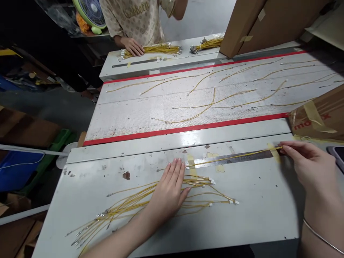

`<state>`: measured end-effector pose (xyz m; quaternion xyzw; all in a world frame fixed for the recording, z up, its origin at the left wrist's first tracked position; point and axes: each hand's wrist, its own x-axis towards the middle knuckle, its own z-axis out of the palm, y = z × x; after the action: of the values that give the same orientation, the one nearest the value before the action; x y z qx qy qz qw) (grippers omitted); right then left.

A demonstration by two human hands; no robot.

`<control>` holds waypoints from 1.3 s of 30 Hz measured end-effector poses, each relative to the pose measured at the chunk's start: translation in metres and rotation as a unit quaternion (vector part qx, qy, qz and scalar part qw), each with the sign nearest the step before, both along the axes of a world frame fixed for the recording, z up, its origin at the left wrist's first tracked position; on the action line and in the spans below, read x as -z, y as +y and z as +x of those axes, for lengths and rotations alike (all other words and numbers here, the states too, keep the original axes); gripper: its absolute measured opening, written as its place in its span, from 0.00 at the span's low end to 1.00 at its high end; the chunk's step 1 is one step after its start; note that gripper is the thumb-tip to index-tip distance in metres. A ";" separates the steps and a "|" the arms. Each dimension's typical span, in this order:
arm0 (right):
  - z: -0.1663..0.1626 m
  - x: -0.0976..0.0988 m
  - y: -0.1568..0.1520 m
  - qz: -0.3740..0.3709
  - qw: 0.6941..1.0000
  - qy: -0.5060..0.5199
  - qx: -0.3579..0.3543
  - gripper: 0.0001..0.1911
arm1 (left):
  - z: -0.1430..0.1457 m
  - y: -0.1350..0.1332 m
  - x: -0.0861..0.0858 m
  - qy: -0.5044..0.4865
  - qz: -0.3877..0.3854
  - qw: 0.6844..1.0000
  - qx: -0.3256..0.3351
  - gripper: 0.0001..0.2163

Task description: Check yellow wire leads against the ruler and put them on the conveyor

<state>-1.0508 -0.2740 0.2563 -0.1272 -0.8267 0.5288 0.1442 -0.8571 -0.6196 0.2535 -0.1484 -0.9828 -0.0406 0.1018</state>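
A single yellow wire [236, 156] lies stretched along a metal ruler [228, 161] that is taped to the white worktable [242, 222]. My right hand [313, 165] pinches the wire's right end between thumb and fingers, just past the ruler's taped right end. With its fingers lying flat, my left hand [169, 188] rests beside the ruler's left end, fingertips at the wire near its left end. Beneath and around that hand spreads a loose bunch of yellow wires [131, 202], with metal terminals toward the left and white connectors toward the right.
Beyond the table runs a conveyor belt [120, 118] edged in red, with several yellow wires scattered on it. Across it, a person's hand [133, 46] rests on a wire bundle [163, 49]. Cardboard boxes [319, 116] stand at the right; a phone [339, 154] lies nearby.
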 end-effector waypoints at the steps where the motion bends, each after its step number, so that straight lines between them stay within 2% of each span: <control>1: 0.000 0.000 -0.002 0.018 1.000 -0.003 0.000 0.11 | 0.000 -0.001 0.001 -0.001 0.001 1.000 -0.001 0.33; 4: -0.002 0.001 -0.005 0.041 0.999 0.001 0.010 0.12 | 0.001 0.000 0.005 -0.002 -0.004 1.000 -0.007 0.32; 9: -0.007 0.008 -0.001 -0.008 1.000 0.021 0.019 0.16 | 0.003 0.003 0.011 0.015 -0.031 0.999 -0.032 0.28; 13: -0.010 0.011 0.004 0.044 0.999 0.015 0.025 0.16 | 0.001 0.004 0.011 0.029 -0.026 0.998 -0.044 0.28; 22: -0.010 0.002 -0.002 0.125 0.992 -0.015 0.006 0.13 | -0.002 0.005 0.007 0.046 -0.019 0.998 -0.042 0.29; 26: -0.008 0.008 0.001 0.148 0.989 -0.015 -0.016 0.12 | -0.002 0.005 0.008 0.054 -0.026 0.997 -0.043 0.29; 33: -0.002 0.018 0.011 0.237 0.971 0.021 -0.027 0.11 | -0.001 0.006 0.011 0.045 -0.039 0.997 -0.046 0.30; 36: -0.002 0.014 0.008 0.270 0.960 0.057 -0.037 0.09 | 0.000 0.007 0.010 0.049 -0.047 0.996 -0.051 0.30; 39: 0.006 0.000 -0.015 0.305 0.943 0.111 -0.069 0.08 | 0.001 0.007 0.010 0.049 -0.051 0.996 -0.051 0.30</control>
<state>-1.0448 -0.2893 0.2566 0.0392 -0.9340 0.2704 0.2301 -0.8564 -0.6127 0.2439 -0.1050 -0.9837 0.0223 0.1440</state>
